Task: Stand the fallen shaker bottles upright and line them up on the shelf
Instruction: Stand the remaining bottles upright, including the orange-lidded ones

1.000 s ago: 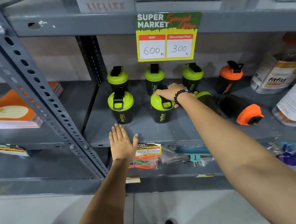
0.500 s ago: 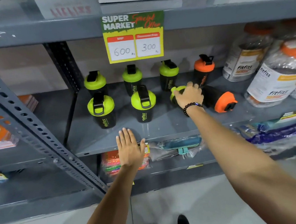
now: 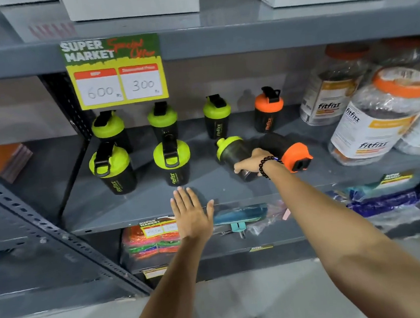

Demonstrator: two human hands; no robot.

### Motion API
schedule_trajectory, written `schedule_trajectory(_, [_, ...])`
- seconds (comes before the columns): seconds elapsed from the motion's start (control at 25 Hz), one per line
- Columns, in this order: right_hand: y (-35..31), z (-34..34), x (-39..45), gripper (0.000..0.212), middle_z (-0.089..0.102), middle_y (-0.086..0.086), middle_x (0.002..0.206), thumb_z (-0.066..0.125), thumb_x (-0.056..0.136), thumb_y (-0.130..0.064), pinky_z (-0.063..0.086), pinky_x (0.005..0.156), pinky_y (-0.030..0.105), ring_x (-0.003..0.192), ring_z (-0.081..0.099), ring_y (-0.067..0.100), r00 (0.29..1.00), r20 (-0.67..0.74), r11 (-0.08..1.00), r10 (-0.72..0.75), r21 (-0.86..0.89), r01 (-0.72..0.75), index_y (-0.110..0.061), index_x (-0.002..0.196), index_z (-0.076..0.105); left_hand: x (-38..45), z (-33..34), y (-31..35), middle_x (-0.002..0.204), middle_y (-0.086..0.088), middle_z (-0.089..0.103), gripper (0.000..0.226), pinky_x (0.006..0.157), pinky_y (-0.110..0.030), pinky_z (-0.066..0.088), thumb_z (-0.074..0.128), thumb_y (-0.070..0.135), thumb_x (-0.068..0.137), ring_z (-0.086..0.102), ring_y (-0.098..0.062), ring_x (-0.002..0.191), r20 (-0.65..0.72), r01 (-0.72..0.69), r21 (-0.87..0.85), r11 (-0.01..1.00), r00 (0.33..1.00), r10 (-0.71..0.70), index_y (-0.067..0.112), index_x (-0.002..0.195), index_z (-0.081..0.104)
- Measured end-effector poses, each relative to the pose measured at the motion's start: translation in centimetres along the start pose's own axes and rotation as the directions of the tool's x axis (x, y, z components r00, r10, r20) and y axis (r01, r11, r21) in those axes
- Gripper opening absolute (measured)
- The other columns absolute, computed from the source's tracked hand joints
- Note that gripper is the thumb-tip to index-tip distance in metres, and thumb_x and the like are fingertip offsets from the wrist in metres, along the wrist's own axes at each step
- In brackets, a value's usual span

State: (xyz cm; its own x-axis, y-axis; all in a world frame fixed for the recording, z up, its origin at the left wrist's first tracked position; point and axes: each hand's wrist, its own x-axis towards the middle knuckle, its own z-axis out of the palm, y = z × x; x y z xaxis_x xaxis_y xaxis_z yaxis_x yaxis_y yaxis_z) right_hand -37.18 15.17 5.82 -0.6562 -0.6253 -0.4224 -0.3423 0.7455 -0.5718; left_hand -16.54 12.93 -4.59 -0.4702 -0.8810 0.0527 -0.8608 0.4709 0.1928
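Note:
Black shaker bottles with green lids stand on the grey shelf (image 3: 141, 207): three in a back row (image 3: 163, 122) and two in front (image 3: 112, 167). An orange-lidded bottle (image 3: 268, 110) stands at the back right. My right hand (image 3: 252, 163) is shut on the lower body of a tilted green-lidded bottle (image 3: 228, 149), lid pointing up and left. Beside it, to the right, an orange-lidded bottle (image 3: 290, 153) lies on its side. My left hand (image 3: 191, 212) rests flat and open at the shelf's front edge, holding nothing.
Large clear fitfizz jars (image 3: 371, 126) crowd the shelf's right end. A price sign (image 3: 114, 70) hangs from the shelf above, which bears white boxes (image 3: 132, 1). A slanted perforated upright (image 3: 42, 225) runs at the left. Packaged goods (image 3: 150, 240) fill the shelf below.
My right hand left the front middle bottle, moved right to the fallen green-lidded bottle, gripped it and tipped its lid upward. My left hand stayed at the shelf edge.

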Motion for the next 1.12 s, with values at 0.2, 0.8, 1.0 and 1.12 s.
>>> schedule_trajectory(0.2, [2.1, 1.3, 1.4, 0.058, 0.068, 0.009, 0.111, 0.083, 0.052, -0.024, 0.052, 0.09, 0.036, 0.098, 0.063, 0.023, 0.987, -0.045, 0.897, -0.153, 0.413, 0.158, -0.012, 0.104, 0.059, -0.3, -0.2, 0.1, 0.156, -0.022, 0.006, 0.104, 0.118, -0.042, -0.004, -0.029, 0.065, 0.071, 0.001, -0.035, 0.145, -0.036, 0.016, -0.03, 0.999, 0.999, -0.017, 0.002, 0.146, 0.006])
schedule_trajectory(0.8, [-2.1, -4.0, -1.8, 0.025, 0.068, 0.013, 0.087, 0.06, 0.079, -0.036, 0.038, 0.067, 0.028, 0.091, 0.063, 0.033, 0.826, -0.526, 0.867, -0.204, 0.295, 0.402, -0.011, 0.076, 0.062, -0.1, -0.1, 0.3, 0.157, -0.02, 0.004, 0.072, 0.119, -0.043, -0.002, 0.018, 0.053, 0.094, -0.001, -0.032, 0.146, 0.027, 0.064, -0.02, 0.998, 0.998, -0.063, 0.005, 0.147, 0.007])
schedule_trajectory(1.0, [-5.8, -4.4, -1.7, 0.034, 0.06, 0.016, 0.119, 0.063, 0.079, -0.028, 0.047, 0.094, 0.041, 0.115, 0.053, 0.035, 0.911, -0.142, 0.892, -0.388, -0.304, 0.333, -0.006, 0.104, 0.059, 0.0, -0.4, 0.1, 0.158, -0.018, 0.0, 0.072, 0.118, -0.042, -0.005, 0.014, 0.054, 0.094, -0.005, -0.03, 0.146, 0.075, 0.062, 0.021, 0.998, 0.995, -0.063, 0.006, 0.146, 0.001])
schedule_trajectory(1.12, [-6.5, -4.1, -1.7, 0.03, 0.057, 0.012, 0.125, 0.055, 0.082, -0.013, 0.036, 0.104, 0.042, 0.123, 0.043, 0.033, 0.876, -0.108, 0.825, -0.471, -0.407, 0.393, -0.016, 0.111, 0.062, 0.1, -0.4, 0.0, 0.158, -0.018, -0.002, 0.073, 0.118, -0.041, -0.006, 0.012, 0.055, 0.094, -0.006, -0.03, 0.146, 0.087, 0.059, 0.033, 0.998, 0.994, -0.062, 0.006, 0.146, -0.001])
